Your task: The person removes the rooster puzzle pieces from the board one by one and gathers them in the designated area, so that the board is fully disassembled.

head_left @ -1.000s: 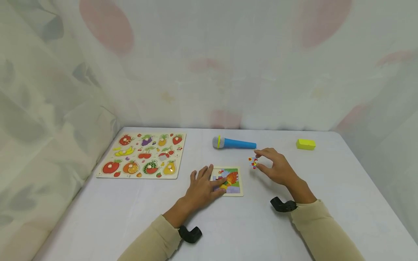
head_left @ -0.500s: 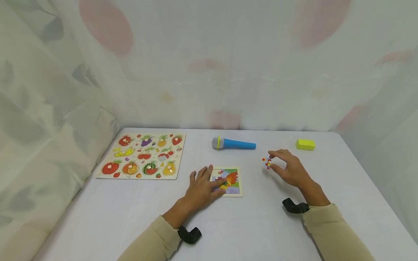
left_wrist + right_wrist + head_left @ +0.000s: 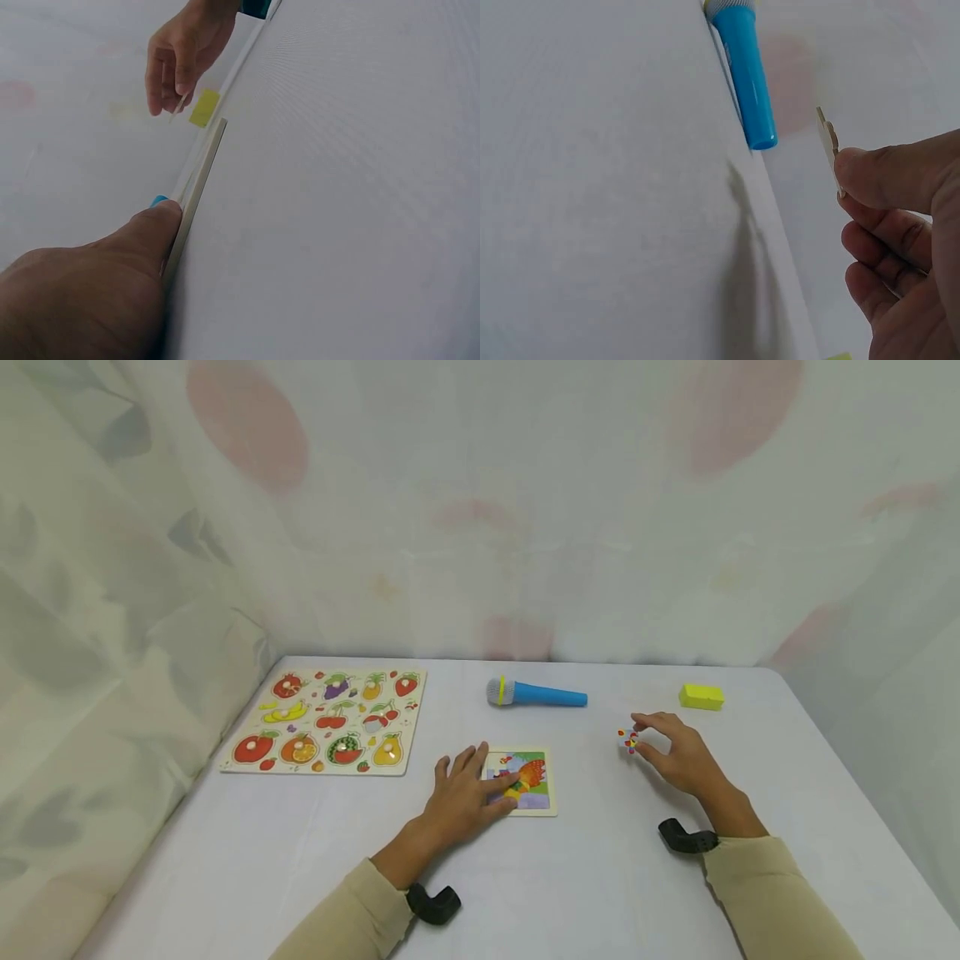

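My left hand [image 3: 459,802] rests with spread fingers on a small framed jigsaw puzzle [image 3: 552,787] that shows an orange and yellow picture. Its fingers hide the left part of that picture. In the left wrist view the puzzle's pale edge [image 3: 199,191] runs beside my thumb. To the right, my right hand [image 3: 678,758] pinches a small colourful jigsaw piece [image 3: 628,741] between thumb and fingertips, held above the table. The right wrist view shows the thin piece [image 3: 829,146] nearly edge-on, with the other fingers curled below it.
A fruit peg puzzle board [image 3: 322,718] lies at the left of the white table [image 3: 555,885]. Behind the small puzzle is a blue toy microphone [image 3: 540,694]. A yellow block [image 3: 701,697] sits at the back right. Patterned cloth [image 3: 480,527] hangs behind the table.
My right hand has moved to the right with the jigsaw piece, away from the small puzzle. The left hand stays in place on the puzzle.
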`<state>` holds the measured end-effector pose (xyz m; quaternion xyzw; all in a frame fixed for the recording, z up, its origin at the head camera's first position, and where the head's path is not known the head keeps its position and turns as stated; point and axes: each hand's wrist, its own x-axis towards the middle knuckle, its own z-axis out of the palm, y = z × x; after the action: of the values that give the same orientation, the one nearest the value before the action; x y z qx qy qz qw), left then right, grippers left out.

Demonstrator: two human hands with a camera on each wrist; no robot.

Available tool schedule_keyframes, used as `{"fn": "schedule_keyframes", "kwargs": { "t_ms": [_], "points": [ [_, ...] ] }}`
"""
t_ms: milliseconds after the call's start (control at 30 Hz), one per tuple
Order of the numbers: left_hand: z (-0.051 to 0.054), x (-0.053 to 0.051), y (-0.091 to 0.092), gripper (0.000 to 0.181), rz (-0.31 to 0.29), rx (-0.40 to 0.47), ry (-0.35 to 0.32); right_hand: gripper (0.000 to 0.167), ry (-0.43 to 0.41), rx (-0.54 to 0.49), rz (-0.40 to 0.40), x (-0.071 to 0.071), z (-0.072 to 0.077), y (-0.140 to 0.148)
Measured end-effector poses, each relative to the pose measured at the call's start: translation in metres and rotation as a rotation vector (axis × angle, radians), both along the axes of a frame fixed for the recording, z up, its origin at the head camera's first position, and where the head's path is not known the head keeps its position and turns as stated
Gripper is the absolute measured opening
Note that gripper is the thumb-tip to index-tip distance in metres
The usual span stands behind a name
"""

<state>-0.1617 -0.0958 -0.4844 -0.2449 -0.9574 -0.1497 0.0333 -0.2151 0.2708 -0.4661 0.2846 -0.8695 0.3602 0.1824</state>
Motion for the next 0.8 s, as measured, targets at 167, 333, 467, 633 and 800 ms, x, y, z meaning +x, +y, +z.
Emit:
{"fn": "schedule_keyframes", "kwargs": {
  "t_ms": [167, 333, 467, 633, 800],
  "points": [
    [0.002, 0.001, 0.000, 0.047, -0.001, 0.008, -0.007, 0.048, -0.059, 0.013, -0.014, -0.001, -0.004, 0.001],
    [0.003, 0.001, -0.001, 0.046, 0.001, 0.009, -0.008, 0.048, -0.094, 0.026, -0.001, -0.003, -0.008, -0.002],
    [0.003, 0.000, -0.001, 0.046, -0.001, 0.008, -0.006, 0.048, -0.060, 0.019, 0.036, -0.004, -0.012, -0.004],
    [0.002, 0.000, 0.000, 0.047, 0.004, 0.002, -0.030, 0.047, -0.076, 0.048, 0.042, -0.005, -0.016, -0.007],
    [0.002, 0.000, 0.000, 0.048, 0.010, -0.002, -0.033, 0.047, -0.135, 0.074, 0.005, -0.007, -0.018, -0.008]
  ]
}}
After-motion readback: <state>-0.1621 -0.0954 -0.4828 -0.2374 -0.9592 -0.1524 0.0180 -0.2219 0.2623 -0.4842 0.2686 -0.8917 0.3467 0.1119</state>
